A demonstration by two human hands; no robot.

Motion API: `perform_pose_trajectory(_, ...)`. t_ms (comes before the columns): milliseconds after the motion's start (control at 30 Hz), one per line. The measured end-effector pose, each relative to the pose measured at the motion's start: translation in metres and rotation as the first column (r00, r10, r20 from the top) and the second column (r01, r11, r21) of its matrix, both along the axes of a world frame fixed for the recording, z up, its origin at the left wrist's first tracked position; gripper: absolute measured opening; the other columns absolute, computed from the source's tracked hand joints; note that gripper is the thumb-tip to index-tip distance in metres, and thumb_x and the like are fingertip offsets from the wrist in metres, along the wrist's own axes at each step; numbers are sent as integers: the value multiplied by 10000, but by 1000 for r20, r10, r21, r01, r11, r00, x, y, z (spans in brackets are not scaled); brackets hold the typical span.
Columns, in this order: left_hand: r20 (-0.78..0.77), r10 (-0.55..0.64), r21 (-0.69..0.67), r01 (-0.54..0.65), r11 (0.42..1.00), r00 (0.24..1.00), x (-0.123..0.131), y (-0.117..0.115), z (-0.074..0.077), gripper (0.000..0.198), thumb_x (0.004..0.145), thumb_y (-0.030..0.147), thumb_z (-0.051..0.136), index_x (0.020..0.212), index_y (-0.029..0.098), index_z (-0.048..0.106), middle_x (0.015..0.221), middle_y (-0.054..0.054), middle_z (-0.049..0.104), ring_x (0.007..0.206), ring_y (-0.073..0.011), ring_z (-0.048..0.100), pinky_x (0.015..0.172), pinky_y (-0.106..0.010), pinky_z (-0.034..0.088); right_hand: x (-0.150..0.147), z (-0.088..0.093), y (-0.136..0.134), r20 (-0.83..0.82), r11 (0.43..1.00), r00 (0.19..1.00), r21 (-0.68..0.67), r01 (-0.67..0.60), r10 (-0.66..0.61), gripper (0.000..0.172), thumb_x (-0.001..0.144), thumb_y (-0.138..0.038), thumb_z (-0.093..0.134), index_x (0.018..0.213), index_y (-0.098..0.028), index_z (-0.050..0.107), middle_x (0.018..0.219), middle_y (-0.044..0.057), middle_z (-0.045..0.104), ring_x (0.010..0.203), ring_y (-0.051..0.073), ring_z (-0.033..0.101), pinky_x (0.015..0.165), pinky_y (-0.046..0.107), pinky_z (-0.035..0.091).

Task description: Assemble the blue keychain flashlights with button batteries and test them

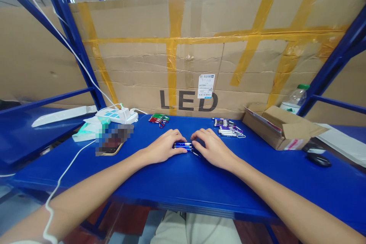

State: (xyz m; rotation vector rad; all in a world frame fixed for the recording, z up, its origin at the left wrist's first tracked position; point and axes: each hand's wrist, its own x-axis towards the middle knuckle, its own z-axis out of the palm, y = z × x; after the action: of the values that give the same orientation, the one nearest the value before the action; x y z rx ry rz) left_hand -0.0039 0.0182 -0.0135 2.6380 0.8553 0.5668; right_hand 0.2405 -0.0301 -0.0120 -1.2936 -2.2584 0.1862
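Observation:
Several small blue metal cylinders with clips (183, 145) lie side by side on the blue table (177, 183), between my two hands. My left hand (164, 146) has its thumb and fingers closed round their left ends. On the other side, my right hand (210, 146) curves over the clip ends, with thumb and fingers bent and apart; nothing shows held in it. Behind my left hand is a group of green and red cylinders with clips (159, 119). Purple, black and silver cylinders with clips (227, 127) lie in a group behind my right hand.
At the left are a phone (113, 146), a teal and white packet (88, 129) and a white power strip (114, 114) with cables. An open cardboard box (281, 127), a bottle (296, 99) and a black mouse (318, 159) stand right. A large cardboard sheet (137, 65) closes the back.

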Motion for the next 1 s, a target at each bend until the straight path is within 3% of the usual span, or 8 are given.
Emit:
perform_pose_trajectory(167,10,11,-1,-11,1000,1000,0,1,1,323,1003,436,734,1251,229,722,1182,-70,681,1138,-261,613,1018,-391,491,1,0,0,59,998,998,-49,-31,34,228,1089,-396,570,1179,-235,704,1227,102,706,1146,295,568,1030,480,451)
perform_pose_trajectory(367,-4,16,0,-16,1000,1000,-1,2,2,303,1008,433,728,1233,229,731,1179,-65,699,1129,-256,610,1022,-386,478,5,0,2,98,995,994,-94,-44,54,262,1056,-431,641,1225,-241,702,1255,102,702,1194,321,550,1047,506,447)
perform_pose_trajectory(667,-22,45,-17,-45,999,999,-7,6,4,454,950,542,769,1273,227,724,1209,-77,690,1135,-276,611,1020,-409,472,9,-2,7,120,995,992,-99,-22,34,189,1041,-328,632,1186,-227,697,1217,104,698,1153,315,555,1032,500,454)
perform_pose_trajectory(1000,-49,35,-22,-36,999,998,-7,5,5,350,998,452,729,1273,236,721,1185,-70,690,1129,-268,620,981,-392,478,9,-1,6,101,992,991,-98,-83,93,228,1042,-359,650,1243,-254,676,1234,91,694,1153,305,563,1021,482,451)
